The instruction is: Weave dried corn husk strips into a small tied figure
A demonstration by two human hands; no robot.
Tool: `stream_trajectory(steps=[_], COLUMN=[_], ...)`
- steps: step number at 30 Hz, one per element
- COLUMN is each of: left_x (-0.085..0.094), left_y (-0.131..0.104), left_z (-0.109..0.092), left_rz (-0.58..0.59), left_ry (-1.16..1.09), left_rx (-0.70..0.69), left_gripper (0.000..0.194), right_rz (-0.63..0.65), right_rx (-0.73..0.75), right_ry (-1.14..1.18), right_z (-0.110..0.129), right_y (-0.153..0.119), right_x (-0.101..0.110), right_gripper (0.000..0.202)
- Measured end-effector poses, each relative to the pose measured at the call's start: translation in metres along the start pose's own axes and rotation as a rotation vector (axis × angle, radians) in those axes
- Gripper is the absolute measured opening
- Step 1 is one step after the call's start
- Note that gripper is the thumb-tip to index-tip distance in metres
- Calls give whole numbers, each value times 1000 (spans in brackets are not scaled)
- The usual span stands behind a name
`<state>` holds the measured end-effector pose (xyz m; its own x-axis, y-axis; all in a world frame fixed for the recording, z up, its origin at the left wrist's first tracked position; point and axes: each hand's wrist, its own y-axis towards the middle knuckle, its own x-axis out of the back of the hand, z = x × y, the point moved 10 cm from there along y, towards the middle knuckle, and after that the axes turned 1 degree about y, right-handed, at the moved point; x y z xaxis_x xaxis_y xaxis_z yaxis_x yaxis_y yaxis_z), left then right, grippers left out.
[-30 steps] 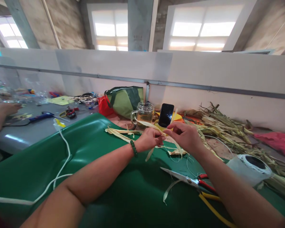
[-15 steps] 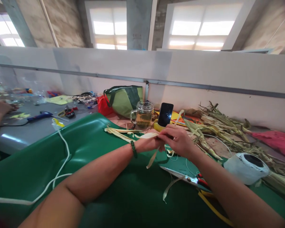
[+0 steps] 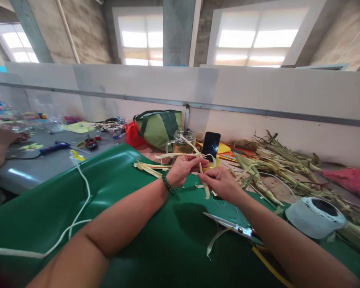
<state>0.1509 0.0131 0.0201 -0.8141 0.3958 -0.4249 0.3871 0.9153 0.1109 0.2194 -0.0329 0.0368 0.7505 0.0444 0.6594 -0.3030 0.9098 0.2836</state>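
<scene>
My left hand (image 3: 181,170), with a green bead bracelet at its wrist, pinches pale husk strips (image 3: 180,155) that cross each other above the green sheet (image 3: 156,240). One strip points up past the glass mug and another reaches out to the left. Close by on the right, my right hand (image 3: 220,182) has its fingers closed on the strip that hangs downward (image 3: 207,191). Below the hands lie scissors (image 3: 228,225), partly hidden under my right forearm, and a loose curled strip (image 3: 214,242).
Behind the hands stand a glass mug (image 3: 184,141), a phone (image 3: 211,145) and a green bag (image 3: 160,128). Dried husks (image 3: 276,164) and a white roll (image 3: 315,218) lie right. Another person's arm (image 3: 0,146) rests at the far left, near a blue tool (image 3: 55,148).
My hands have moved slightly apart, and the husk strips now show crossed between them. My right hand has gone lower. The view has shifted slightly.
</scene>
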Motion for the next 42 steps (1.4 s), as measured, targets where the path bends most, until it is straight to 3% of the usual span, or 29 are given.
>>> stream_trajectory(steps=[4,7,9,11,13,14,18,23,26,30,33,42], left_x=[7,9,7,1,-9,-15,-30,-38,-39,-30,-23,-18], left_y=[2,4,3,0,-5,-7,-16,-21,-23,-19,-16,-13], left_z=[-5,-7,-9,-10,-11,-11,-11,4,9,7,6,-2], left_rz=[-41,-27,5,56,128,168,255,309,317,263,230,167], left_ry=[0,10,53,122,211,263,481,584,518,329,189,152], left_rx=[-39,-34,-28,-16,-10,-16,-86,-44,14,77,122,72], left_gripper=[21,20,22,27,30,30,28,16,16,31,40,33], right_rz=[30,20,-93,-295,-436,-440,-287,-326,-285,-312,-261,-123], right_rx=[46,59,64,53,49,56,104,104,80,77,82,32], right_ry=[-84,-239,-334,-366,-283,-202,84,132,133,66,9,41], right_z=[11,17,19,19,15,12,7,10,6,3,5,1], right_y=[-7,-10,-10,-11,-12,-10,1,-2,0,2,4,4], right_x=[-13,-8,12,42,65,70,59,59,55,62,63,56], right_gripper=[41,42,45,44,38,35,27,22,25,35,43,36])
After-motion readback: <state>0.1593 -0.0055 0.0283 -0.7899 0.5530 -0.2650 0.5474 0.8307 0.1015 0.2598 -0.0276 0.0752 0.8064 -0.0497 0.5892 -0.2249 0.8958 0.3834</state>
